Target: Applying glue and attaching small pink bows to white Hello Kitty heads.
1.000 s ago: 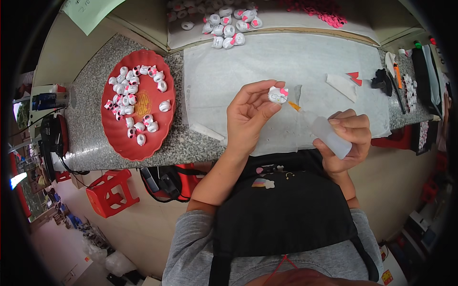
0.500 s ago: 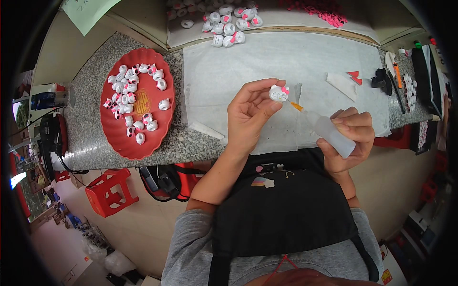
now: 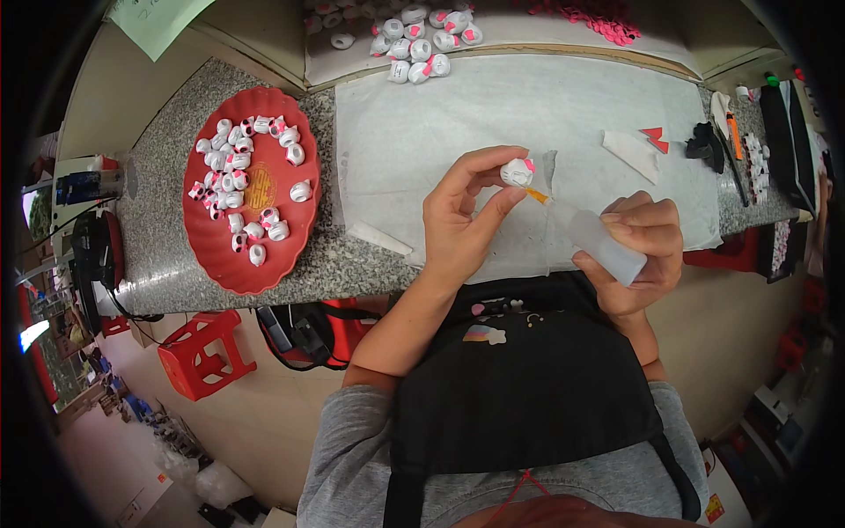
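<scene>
Between the thumb and fingertips of my left hand (image 3: 466, 207) is a small white cat-head figure (image 3: 517, 172) with a pink spot on one side. My right hand (image 3: 640, 251) is wrapped round a translucent white squeeze bottle (image 3: 607, 247), tilted toward the left. The bottle's orange nozzle (image 3: 536, 195) reaches up to the lower edge of the figure; whether its tip touches cannot be made out. Both hands are above the white sheet on the worktop. To the left, a red scalloped plate (image 3: 295, 231) bears several similar white and pink figures.
A pile of white figures (image 3: 414, 44) lies at the back, with small pink pieces (image 3: 607, 19) to its right. Paper scraps (image 3: 631, 154), a black cloth (image 3: 704, 148) and an orange-handled tool (image 3: 733, 136) lie at the right. A red stool (image 3: 202, 352) stands below the counter's left part.
The figure has been turned in my left fingers, so a different side faces up. My right hand and the bottle have shifted slightly left, with the nozzle nearer the figure's underside.
</scene>
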`<move>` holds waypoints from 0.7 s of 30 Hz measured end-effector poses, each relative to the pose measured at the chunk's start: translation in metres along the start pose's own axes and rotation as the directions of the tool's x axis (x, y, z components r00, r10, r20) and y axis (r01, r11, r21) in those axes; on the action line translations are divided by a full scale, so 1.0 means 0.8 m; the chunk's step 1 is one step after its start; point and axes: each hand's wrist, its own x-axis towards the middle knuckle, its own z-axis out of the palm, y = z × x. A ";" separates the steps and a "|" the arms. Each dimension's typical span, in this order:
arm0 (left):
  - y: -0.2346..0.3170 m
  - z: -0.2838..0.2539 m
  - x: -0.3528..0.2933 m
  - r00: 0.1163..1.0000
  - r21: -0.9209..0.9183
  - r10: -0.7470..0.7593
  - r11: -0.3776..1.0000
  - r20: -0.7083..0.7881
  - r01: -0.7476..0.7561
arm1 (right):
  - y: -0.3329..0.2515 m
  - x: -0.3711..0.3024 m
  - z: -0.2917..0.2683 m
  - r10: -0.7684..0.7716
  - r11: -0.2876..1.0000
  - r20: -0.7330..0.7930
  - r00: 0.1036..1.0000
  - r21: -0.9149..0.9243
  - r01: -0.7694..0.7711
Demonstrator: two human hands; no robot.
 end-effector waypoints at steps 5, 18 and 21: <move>-0.002 0.000 0.002 0.998 0.077 0.056 0.995 -0.002 -0.055 | 0.002 0.003 -0.004 -0.033 0.999 -0.004 0.999 -0.010 0.033; 0.004 -0.003 -0.001 0.981 -0.127 -0.023 0.992 -0.190 -0.002 | 0.067 0.065 -0.045 0.608 0.777 0.126 0.784 0.106 -0.620; 0.007 0.000 0.001 0.983 -0.151 -0.026 0.989 -0.181 -0.002 | 0.123 0.100 -0.046 0.585 0.809 0.166 0.794 -0.044 -0.587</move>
